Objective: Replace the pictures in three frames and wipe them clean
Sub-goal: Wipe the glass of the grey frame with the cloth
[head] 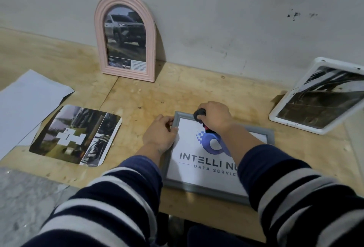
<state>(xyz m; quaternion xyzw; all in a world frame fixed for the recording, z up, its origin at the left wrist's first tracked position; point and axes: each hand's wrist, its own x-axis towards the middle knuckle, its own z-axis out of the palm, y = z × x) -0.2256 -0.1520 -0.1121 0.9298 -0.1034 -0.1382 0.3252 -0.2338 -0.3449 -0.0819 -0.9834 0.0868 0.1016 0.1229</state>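
- Lying flat on the wooden desk nearest the person is a grey frame holding a white print with a blue logo and the words "INTELLI" and "DATA SERVIC" showing.
- Both striped sleeves reach over it from the near edge.
- The left hand pinches the frame's far left corner, fingers curled over the rim.
- The right hand closes its grip round a black object with a red part, held against the print near the frame's far edge; what the object is cannot be told.
- To the left, apart from the grey frame, a loose photo print with rounded corners lies flat on the desk, white paper bits on its middle.
- Further left, white paper sheets lie partly under that print.
- At the right, a white frame with a dark picture leans tilted against the wall.
- Farthest back, a pink arched frame with a picture of a car stands upright against the wall.
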